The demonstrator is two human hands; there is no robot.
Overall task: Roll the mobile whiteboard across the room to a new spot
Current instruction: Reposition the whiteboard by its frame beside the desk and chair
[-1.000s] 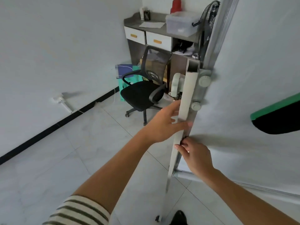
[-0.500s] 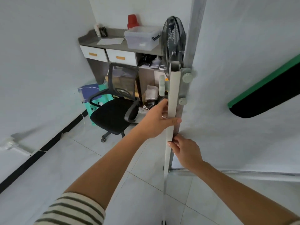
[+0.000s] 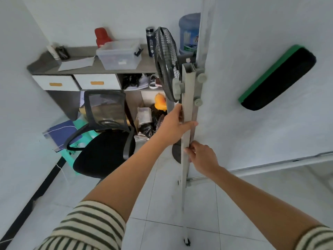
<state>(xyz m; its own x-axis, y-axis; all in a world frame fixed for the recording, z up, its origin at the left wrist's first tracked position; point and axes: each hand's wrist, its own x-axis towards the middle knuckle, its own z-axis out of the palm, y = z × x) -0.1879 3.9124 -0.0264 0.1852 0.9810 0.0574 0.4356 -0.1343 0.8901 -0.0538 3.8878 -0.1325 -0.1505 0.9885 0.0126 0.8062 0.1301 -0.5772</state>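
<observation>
The mobile whiteboard (image 3: 261, 138) fills the right side of the view, its white face towards me. Its grey upright side post (image 3: 187, 105) stands in the middle, running down to a small black caster (image 3: 186, 242) on the floor. My left hand (image 3: 173, 126) is wrapped around the post at mid height, thumb across its front. My right hand (image 3: 202, 157) grips the same post just below, fingers curled round its edge. A green-backed black eraser (image 3: 277, 77) sticks to the board face.
A black office chair (image 3: 102, 141) stands left of the post, in front of a grey desk (image 3: 90, 69) with drawers and a plastic box (image 3: 119, 55). A standing fan (image 3: 166, 65) is just behind the post. A water jug (image 3: 189, 33) stands beyond. Tiled floor (image 3: 162, 204) lies below.
The view has swung left to right: desk, chair and fan now sit closer and more central behind the post. Both hands keep their hold on the post, and the eraser shows fully.
</observation>
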